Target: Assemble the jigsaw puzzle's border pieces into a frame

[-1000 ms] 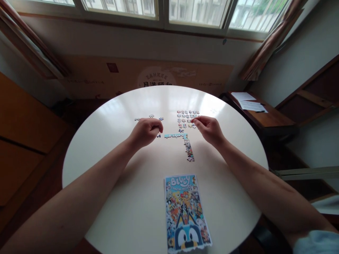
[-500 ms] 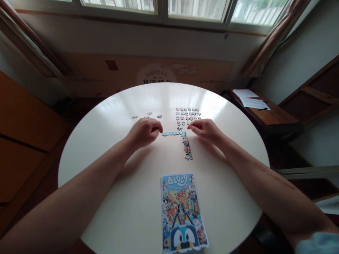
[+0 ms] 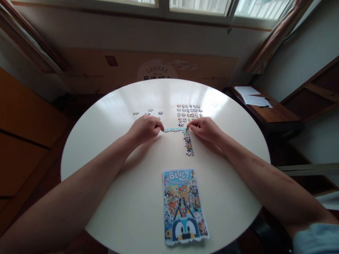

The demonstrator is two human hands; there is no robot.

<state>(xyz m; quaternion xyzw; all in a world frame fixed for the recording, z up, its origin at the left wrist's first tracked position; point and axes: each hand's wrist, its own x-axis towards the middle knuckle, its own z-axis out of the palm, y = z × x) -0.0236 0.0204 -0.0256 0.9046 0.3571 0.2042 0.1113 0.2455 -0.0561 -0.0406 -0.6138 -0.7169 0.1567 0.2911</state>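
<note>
On the round white table (image 3: 111,116) lies a joined strip of puzzle pieces (image 3: 173,130), light blue across the top, with a darker column (image 3: 188,143) running toward me from its right end. My left hand (image 3: 145,128) rests with its fingertips at the strip's left end. At the corner where strip and column meet, my right hand (image 3: 205,128) presses down with pinched fingers. Whether either hand holds a loose piece is hidden. Loose pieces in rows (image 3: 189,111) lie just beyond my right hand, and a few more pieces (image 3: 148,113) beyond my left.
A colourful Bluey picture sheet (image 3: 183,206) lies near the table's front edge. A wooden side desk with papers and a pen (image 3: 253,98) stands at the right. A cardboard panel (image 3: 148,72) leans under the window behind the table.
My right hand came down from the loose rows to the strip's right corner. My left hand slid right to the strip's left end. The view tilted slightly downward.
</note>
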